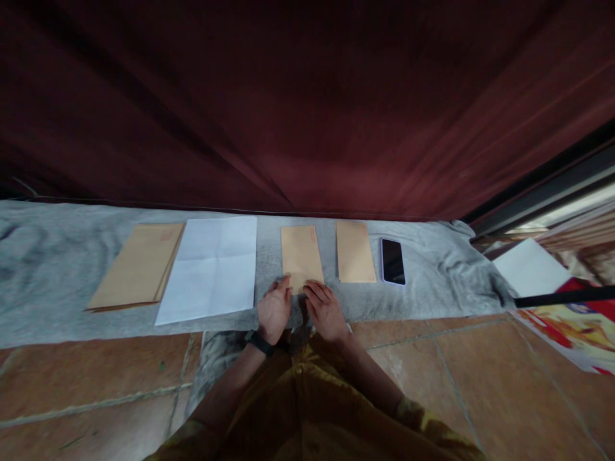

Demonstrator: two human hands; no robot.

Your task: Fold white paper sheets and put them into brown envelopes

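Observation:
A small brown envelope (301, 253) with a reddish print near its far right corner lies straight in front of me on grey cloth. At its near left corner, my left hand (275, 312), with a dark band on the wrist, pinches the edge between thumb and fingers. My right hand (327, 312) is closed at the near right edge, fingers bent over the paper and the thumb lower down. Part of the envelope's near edge is hidden by the fingers. Right of it lies a small stack of similar envelopes (355, 253).
White paper sheets (214, 266) with fold creases lie to the left, beside larger brown envelopes (137, 266). A phone (393, 261) lies on the right of the grey cloth (442, 269). A dark red curtain (307, 128) hangs behind. A red printed bag (576, 326) sits far right, on floor tiles.

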